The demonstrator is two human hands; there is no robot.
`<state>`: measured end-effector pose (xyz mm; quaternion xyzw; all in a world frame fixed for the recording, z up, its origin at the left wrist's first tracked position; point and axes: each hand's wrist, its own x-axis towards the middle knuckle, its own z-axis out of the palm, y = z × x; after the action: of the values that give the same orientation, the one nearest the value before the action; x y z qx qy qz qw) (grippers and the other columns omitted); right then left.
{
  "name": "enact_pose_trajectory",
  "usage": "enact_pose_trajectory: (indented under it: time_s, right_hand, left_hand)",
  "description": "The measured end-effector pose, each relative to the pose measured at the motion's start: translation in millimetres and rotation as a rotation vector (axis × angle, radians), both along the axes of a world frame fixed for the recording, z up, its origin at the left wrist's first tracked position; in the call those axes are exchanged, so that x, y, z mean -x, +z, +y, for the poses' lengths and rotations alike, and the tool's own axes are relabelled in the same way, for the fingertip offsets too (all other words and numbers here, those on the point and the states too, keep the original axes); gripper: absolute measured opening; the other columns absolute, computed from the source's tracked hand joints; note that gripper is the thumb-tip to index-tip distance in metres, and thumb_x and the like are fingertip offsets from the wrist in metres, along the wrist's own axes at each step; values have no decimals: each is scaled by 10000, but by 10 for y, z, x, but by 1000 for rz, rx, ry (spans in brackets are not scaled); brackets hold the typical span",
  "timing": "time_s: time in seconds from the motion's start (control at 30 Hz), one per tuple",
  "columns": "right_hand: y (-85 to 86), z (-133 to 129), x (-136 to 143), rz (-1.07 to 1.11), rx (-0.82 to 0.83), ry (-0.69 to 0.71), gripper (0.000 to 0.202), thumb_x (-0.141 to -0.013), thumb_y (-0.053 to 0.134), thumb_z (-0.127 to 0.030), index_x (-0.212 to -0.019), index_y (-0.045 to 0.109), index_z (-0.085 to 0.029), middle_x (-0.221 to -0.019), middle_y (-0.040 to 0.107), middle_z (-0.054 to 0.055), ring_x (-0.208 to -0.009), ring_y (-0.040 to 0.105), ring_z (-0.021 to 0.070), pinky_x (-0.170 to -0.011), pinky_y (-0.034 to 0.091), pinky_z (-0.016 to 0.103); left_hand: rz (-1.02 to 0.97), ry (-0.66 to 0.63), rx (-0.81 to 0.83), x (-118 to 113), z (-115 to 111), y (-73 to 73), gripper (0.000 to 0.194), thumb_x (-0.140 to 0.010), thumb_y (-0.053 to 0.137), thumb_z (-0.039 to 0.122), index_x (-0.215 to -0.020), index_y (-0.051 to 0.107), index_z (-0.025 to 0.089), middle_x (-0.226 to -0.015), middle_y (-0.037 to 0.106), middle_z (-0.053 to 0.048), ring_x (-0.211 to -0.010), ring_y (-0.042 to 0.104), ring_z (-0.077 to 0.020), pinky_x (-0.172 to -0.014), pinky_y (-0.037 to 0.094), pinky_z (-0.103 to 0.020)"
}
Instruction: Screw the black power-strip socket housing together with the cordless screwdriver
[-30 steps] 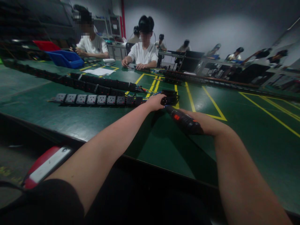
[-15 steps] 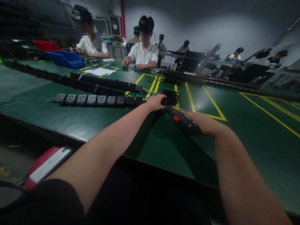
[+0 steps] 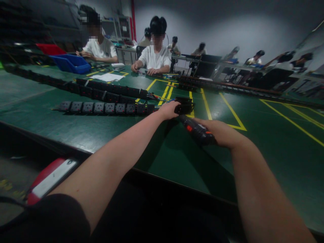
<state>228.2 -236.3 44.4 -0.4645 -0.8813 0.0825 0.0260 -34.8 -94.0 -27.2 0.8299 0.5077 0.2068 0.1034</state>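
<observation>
My left hand [image 3: 169, 110] is closed on a black housing [image 3: 186, 105] at the right end of a row of black power sockets [image 3: 108, 108]. Coloured wires run in beside my fingers. In my right hand [image 3: 211, 130] is a black electric screwdriver [image 3: 198, 131] with orange marks, its fingers wrapped around the far side of the body. The tool slants up and left, its tip close to the housing beside my left fingertips. Whether the tip touches a screw is too small to tell.
Two more long black socket strips [image 3: 108, 88] lie behind the row on the green table [image 3: 167, 155]. A blue bin [image 3: 71, 63] and white paper [image 3: 107, 77] are farther back. Across the table sits a person in white [image 3: 155, 55]. Yellow tape lines mark the tabletop.
The screwdriver and my right hand have shifted very slightly; the tip appears a little lower, away from the housing. My left hand stays in place.
</observation>
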Motion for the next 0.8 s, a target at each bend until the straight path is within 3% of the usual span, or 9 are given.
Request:
enact_pose_trajectory:
  time_s: [0.2,0.3,0.47,0.7,0.8]
  right_hand:
    - [48,-50,81,-163,-107,-70,793,-980,655,-300,-1769,585,-337,-1448,834,148,-1231,821,470,-981,668,618]
    - [87,-108,152,-207,-141,-117,773,-994,620,-219,-1751,606,-376,-1471,827,121,-1204,833,439,-975,669,584]
    - [126,-163,216,-303,-164,-116,759,-1040,602,-217,-1784,558,-361,-1468,829,123,-1182,840,419,-924,672,544]
    - [144,-186,241,-262,-147,-128,759,-1030,631,-202,-1770,578,-361,-1535,798,111,-1250,823,415,-961,665,529]
    - [138,-191,271,-281,-159,-122,759,-1026,643,-212,-1763,583,-380,-1446,841,102,-1145,843,387,-899,652,495]
  left_hand:
    - [21,-10,-1,3,-6,20,805,-951,855,230,-1710,586,224,-1740,628,-133,-1593,631,-341,-1361,489,-410]
    - [32,-16,-7,0,-8,20,783,-962,842,228,-1703,591,236,-1735,634,-122,-1603,623,-329,-1367,483,-407]
    - [32,-20,-9,-6,-3,21,779,-951,850,215,-1689,607,270,-1733,639,-101,-1601,625,-325,-1373,479,-411]
    - [42,-24,-11,-2,4,21,782,-960,840,214,-1701,595,243,-1748,623,-122,-1608,621,-338,-1376,484,-424]
    - [56,-23,-14,-6,-17,40,769,-965,835,214,-1696,597,245,-1748,624,-116,-1603,626,-336,-1373,488,-429]
